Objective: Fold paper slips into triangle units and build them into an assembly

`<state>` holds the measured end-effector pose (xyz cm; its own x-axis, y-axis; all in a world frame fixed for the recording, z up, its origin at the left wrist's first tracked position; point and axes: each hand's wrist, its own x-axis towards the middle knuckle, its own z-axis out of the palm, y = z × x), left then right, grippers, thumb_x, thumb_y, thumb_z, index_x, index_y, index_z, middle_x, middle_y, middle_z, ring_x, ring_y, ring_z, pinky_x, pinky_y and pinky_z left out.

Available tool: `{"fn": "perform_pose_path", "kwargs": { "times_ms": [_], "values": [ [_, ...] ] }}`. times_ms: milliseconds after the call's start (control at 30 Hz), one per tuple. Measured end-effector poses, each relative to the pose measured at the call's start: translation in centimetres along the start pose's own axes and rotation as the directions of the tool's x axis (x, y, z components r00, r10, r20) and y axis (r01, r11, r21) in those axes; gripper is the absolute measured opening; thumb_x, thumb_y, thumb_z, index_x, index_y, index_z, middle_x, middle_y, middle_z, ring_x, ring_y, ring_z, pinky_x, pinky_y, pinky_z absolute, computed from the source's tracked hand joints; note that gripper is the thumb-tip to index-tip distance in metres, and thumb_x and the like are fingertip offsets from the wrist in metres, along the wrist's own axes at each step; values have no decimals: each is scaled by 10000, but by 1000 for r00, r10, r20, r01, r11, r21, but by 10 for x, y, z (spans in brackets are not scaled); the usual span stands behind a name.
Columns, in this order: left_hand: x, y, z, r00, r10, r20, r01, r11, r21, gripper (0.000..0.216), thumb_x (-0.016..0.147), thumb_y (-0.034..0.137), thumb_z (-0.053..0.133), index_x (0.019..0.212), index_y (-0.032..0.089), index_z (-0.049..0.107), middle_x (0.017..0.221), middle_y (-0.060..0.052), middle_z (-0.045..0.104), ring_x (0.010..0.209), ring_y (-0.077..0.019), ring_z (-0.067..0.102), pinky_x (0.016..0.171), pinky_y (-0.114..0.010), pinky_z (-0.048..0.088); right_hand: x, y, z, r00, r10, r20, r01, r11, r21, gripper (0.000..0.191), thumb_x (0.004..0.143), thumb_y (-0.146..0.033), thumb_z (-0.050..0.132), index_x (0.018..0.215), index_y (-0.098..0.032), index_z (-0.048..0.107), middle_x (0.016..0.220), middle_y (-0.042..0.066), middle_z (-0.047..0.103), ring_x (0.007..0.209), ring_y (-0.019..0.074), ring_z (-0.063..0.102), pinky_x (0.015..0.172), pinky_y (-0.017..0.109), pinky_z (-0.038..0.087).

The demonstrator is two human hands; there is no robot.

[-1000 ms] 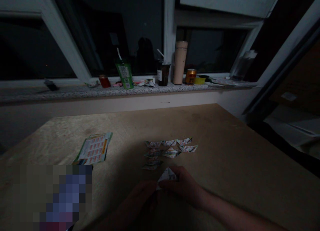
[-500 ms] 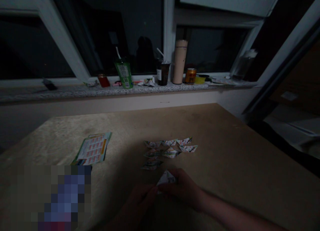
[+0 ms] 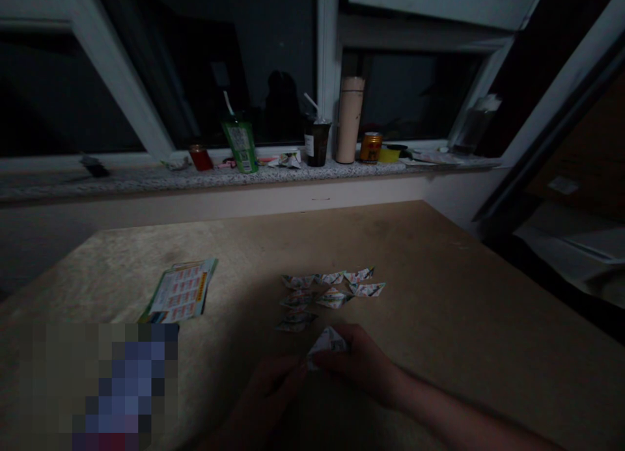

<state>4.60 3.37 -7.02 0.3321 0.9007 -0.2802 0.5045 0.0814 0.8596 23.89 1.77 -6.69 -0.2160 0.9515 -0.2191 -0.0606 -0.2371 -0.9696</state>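
In dim light, my left hand [image 3: 266, 399] and my right hand [image 3: 364, 366] both pinch one small piece of folded printed paper [image 3: 326, 343] just above the wooden table [image 3: 439, 275], near its front edge. Fingers of both hands are closed on it. Just beyond it lie several similar folded paper pieces [image 3: 329, 293] in loose rows. A stack of printed flyers [image 3: 181, 293] rests on the table to the left.
A stone windowsill [image 3: 146, 177] behind the table carries a green bottle [image 3: 240, 144], a dark cup with a straw [image 3: 317, 142], a tall beige flask [image 3: 350, 119], a can [image 3: 371, 146] and a red jar [image 3: 200, 157]. Dark windows stand above.
Both hands keep working the same folded paper in place, with only slight shifts of the fingers. Nothing else on the table has moved.
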Motion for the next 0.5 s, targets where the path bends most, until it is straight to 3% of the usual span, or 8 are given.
{"fn": "perform_pose_path", "kwargs": {
  "times_ms": [300,500],
  "values": [
    [1,7,-3,991,53,125,-66,993,101,494,778,586,471,823,171,735,864,-61,683,895,-289,582,841,-356,429,-1,2,3,1000,11,-3,-11,1000,13,351,654,-454,754,680,-149,583,570,-40,535,497,81,434,464,183,340],
    [-2,4,-4,999,-7,46,9,999,-35,531,679,636,565,900,181,727,956,-55,673,987,-305,546,908,-354,415,-3,-2,1,999,12,42,-13,1000,13,340,674,-465,736,678,-155,596,565,-39,534,489,83,437,465,188,347]
  ]
}}
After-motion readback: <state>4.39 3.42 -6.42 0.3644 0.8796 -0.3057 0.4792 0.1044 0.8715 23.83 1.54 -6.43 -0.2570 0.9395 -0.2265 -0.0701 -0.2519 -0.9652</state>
